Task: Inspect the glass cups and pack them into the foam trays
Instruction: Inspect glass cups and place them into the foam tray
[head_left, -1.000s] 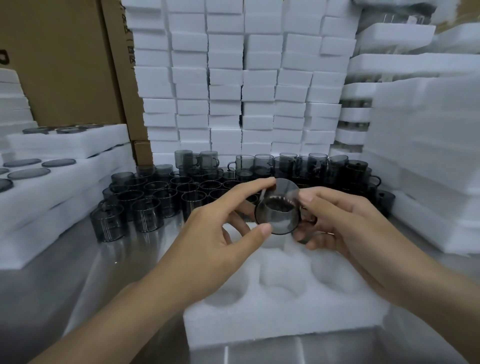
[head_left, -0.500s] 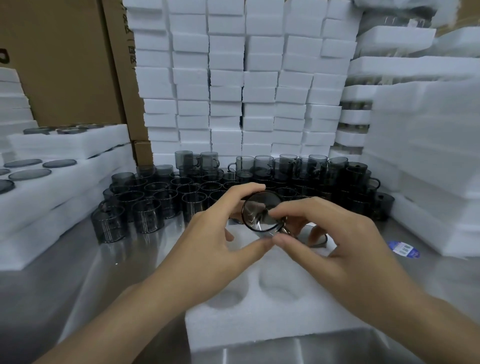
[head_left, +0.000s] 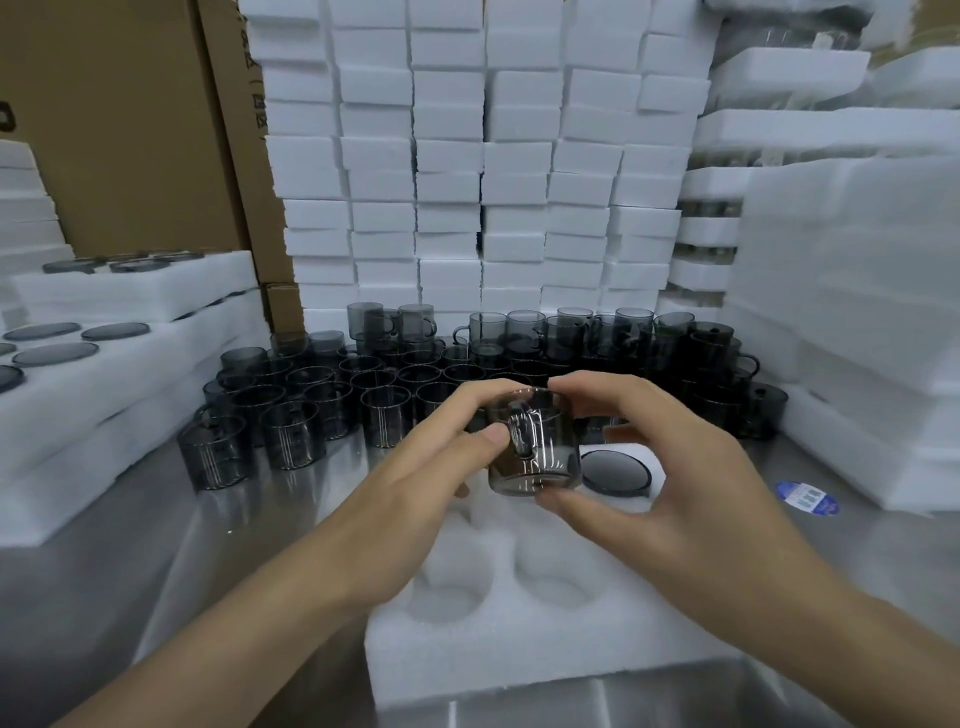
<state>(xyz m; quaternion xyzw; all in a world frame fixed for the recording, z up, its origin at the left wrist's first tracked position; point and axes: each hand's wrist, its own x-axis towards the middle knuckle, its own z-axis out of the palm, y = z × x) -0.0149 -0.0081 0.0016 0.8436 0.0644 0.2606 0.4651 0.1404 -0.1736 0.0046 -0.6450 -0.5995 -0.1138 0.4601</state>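
So, you had one smoked glass cup (head_left: 535, 441) held up between both hands over the foam tray (head_left: 519, 654), upright, handle facing you. Your left hand (head_left: 415, 483) pinched it from the left side: thumb pressed on the wall just beside the handle, fingers curled over the rim. Your right hand (head_left: 670, 488) gripped it from the right: fingers curled over the top rim, thumb under the base. Both hands were closed on that cup.

The foam tray sat on the steel table (head_left: 104, 597) right below the cup. Two round pockets near you were visible and had nothing in them. A pocket further back, just right of the held cup, had a dark round glass piece (head_left: 615, 470) seated in it, rim showing. The rest of the tray was hidden behind your hands.

Behind the tray, a batch of loose cups (head_left: 363, 384) stood upright on the table, tightly packed, some stacked on a second level at the back. On your left, stacked foam trays (head_left: 130, 332) showed dark round tops set in their pockets. Foam blocks (head_left: 467, 156) were piled at the back, more foam stacks (head_left: 857, 312) on your right, cardboard boxes (head_left: 130, 130) back left. A blue label (head_left: 806, 498) lay on the table to the right.
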